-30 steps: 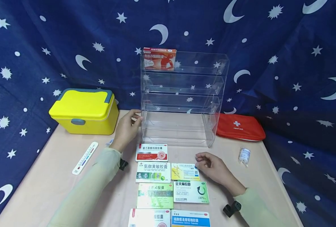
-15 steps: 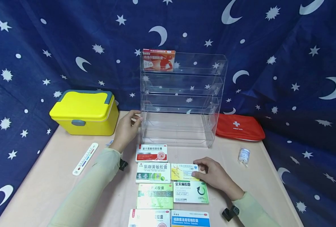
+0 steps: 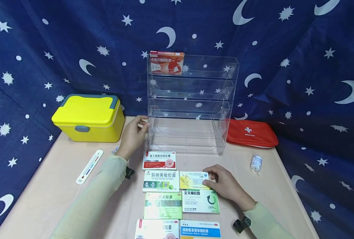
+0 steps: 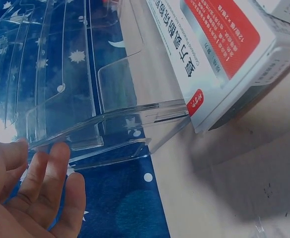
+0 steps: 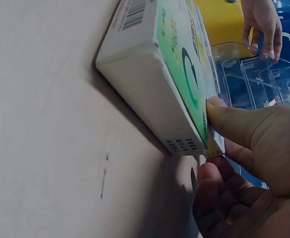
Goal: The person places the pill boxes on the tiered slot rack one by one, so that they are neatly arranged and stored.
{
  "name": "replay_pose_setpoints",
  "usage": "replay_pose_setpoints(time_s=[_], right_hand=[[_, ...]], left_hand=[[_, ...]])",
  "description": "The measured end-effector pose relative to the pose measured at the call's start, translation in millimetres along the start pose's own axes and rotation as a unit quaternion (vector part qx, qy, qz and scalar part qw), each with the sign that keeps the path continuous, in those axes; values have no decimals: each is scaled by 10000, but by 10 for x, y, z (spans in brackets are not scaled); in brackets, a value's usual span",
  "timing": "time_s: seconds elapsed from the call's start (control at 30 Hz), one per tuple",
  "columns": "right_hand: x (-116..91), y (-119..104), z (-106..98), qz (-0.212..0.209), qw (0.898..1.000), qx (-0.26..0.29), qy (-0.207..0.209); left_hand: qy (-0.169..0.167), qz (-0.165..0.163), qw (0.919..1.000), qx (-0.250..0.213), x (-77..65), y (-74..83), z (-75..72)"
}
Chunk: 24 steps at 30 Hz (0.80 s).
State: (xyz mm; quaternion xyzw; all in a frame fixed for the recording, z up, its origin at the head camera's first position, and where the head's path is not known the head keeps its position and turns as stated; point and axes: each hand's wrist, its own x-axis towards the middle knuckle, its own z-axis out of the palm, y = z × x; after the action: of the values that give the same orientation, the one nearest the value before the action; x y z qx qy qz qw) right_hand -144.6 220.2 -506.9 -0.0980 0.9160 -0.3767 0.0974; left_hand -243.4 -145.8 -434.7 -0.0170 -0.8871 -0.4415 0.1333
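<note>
My right hand (image 3: 228, 184) pinches the right edge of a yellow-and-white medicine box (image 3: 190, 180) lying on the table. In the right wrist view the thumb lies on top, fingers bent at its side, partly behind the green-and-white capsule box (image 5: 184, 64). My left hand (image 3: 133, 136) is at the left side of a clear tiered display rack (image 3: 191, 116). Its loosely bent fingertips touch the rack's side edge (image 4: 80, 124). An orange-red medicine box (image 3: 166, 63) stands at the left of the rack's top tier. Below the rack lies a red-and-white capsule box (image 3: 159, 161).
More medicine boxes lie in two columns, including a light green box (image 3: 163, 205) and a blue-and-white box (image 3: 200, 229). A yellow case (image 3: 87, 116) and a thermometer (image 3: 89, 167) are left; a red first-aid pouch (image 3: 251, 134) and a wrapped bandage roll (image 3: 256, 163) are right.
My right hand has come down slightly onto the yellow-and-white medicine box, its thumb now over the box's right edge. The left hand has stayed at the rack's side.
</note>
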Motion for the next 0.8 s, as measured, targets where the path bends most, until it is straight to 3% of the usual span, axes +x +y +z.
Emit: replay_pose_setpoints(time_s=[0.37, 0.6, 0.8], right_hand=[[71, 76, -7, -466, 9936, -323, 974], [18, 108, 9, -666, 9906, -302, 1155], [-103, 124, 38, -1142, 9856, -205, 1228]], left_hand=[[-86, -92, 9999, 5, -1, 18, 5], [-59, -56, 10000, 3, 0, 6, 8], [-77, -61, 10000, -3, -5, -7, 3]])
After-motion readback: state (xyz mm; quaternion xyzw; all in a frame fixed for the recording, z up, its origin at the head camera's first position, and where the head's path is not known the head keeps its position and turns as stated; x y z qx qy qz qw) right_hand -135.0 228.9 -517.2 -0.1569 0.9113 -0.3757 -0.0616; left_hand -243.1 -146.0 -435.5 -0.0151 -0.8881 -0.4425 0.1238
